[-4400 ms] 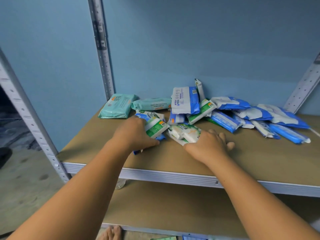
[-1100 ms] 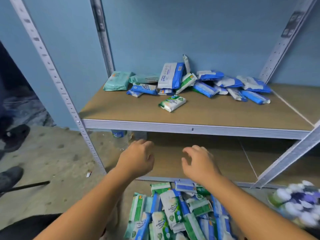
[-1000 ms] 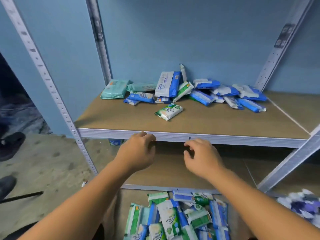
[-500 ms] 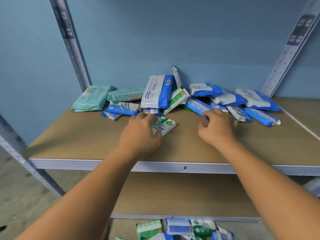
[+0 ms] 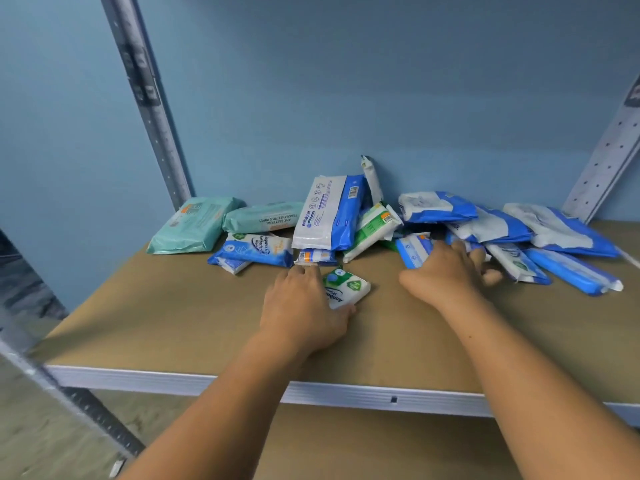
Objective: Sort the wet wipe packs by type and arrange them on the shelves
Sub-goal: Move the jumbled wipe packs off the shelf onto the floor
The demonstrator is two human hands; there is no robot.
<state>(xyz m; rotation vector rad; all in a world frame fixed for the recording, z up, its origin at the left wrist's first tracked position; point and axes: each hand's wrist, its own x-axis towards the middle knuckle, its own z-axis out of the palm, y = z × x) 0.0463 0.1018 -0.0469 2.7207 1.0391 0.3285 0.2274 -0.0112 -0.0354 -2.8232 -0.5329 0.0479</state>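
From the head view, the left hand point(image 5: 304, 306) lies flat, fingers point(image 5: 304, 273) spread over a small green-and-white wipe pack point(image 5: 346, 289) on the brown shelf point(image 5: 173, 317), pressing rather than gripping it. The right hand point(image 5: 446, 275) reaches into the blue packs point(image 5: 485, 226) at the back wall, fingers loosely curled against one; whether they grip it, I cannot tell. Two teal packs point(image 5: 194, 225) sit at the left.

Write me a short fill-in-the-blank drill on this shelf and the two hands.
1. The left hand rests on a small white and ____ pack.
2. The two mint-green packs lie at the ____ end of the pile.
3. The tall blue and white pack leans toward the ____.
4. The right hand reaches into the ____ and white packs.

Missing words: green; left; wall; blue
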